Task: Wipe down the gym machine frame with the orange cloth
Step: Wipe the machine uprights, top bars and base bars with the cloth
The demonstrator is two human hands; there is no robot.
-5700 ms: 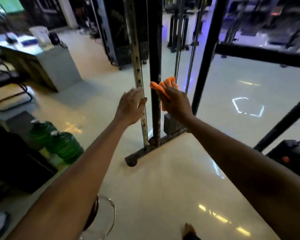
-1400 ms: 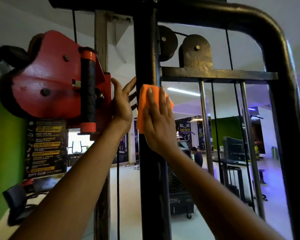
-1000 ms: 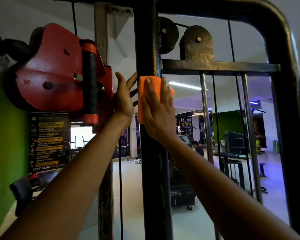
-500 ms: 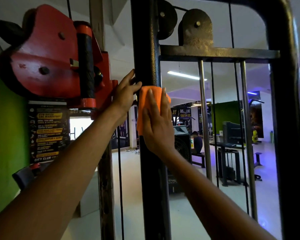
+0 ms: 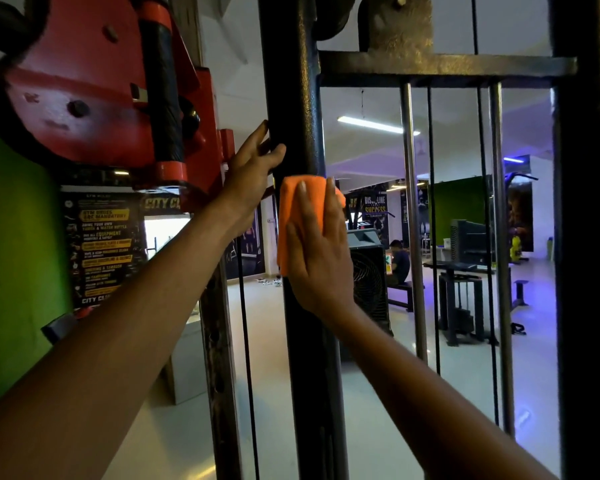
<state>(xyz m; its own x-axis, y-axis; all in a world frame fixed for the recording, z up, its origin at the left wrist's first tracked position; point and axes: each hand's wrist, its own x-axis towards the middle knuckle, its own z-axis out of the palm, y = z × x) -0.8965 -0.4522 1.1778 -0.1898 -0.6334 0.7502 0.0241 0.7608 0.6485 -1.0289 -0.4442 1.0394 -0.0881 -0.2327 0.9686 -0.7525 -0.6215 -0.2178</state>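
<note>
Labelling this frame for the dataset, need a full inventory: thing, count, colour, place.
frame post: 1, black, centre, upright
orange cloth: 1, orange, flat against the post at mid height
pulley carriage: 1, red, upper left, on the drilled rail
crossbar: 1, black, upper right
guide rods: 2, silver, below the crossbar
cables: several, black, beside the rods and left of the post
outer upright: 1, black, right edge
rules poster: 1, black and yellow, left wall
fan: 1, dark, behind the post
seated person: 1, far background
left hand: 1, fingers on the post's left side above the cloth
right hand: 1, straight fingers pressing the cloth
</note>
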